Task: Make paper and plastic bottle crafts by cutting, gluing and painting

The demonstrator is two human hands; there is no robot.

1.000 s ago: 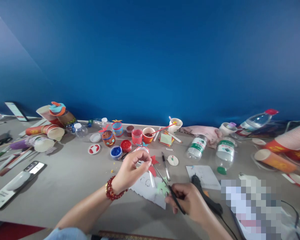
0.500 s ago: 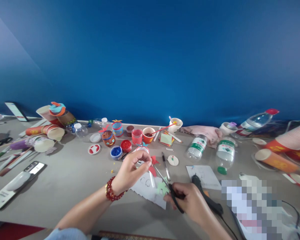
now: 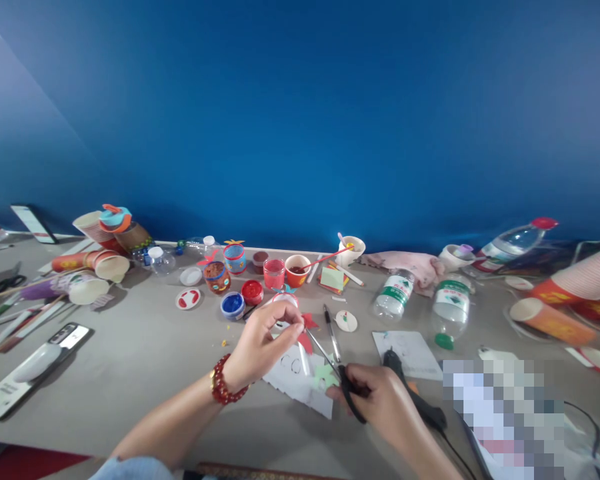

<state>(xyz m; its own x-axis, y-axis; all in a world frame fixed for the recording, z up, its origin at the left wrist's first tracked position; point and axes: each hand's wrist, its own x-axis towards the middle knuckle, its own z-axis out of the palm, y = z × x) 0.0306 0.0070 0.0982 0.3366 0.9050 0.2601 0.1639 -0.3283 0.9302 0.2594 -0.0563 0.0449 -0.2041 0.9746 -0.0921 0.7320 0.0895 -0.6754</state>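
Beside the white paper sheet (image 3: 293, 383), the right hand (image 3: 377, 397) grips scissors (image 3: 345, 381) pointed toward the left hand (image 3: 270, 343), pinched closed, its hold unclear; short snips clear of the fingertips (image 3: 296, 329) should work best.

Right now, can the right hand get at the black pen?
Probably not as is: the right hand is taken up by the scissors. The pen itself lies uncovered on the table just beyond that hand, so with the scissors put down, it looks within easy reach.
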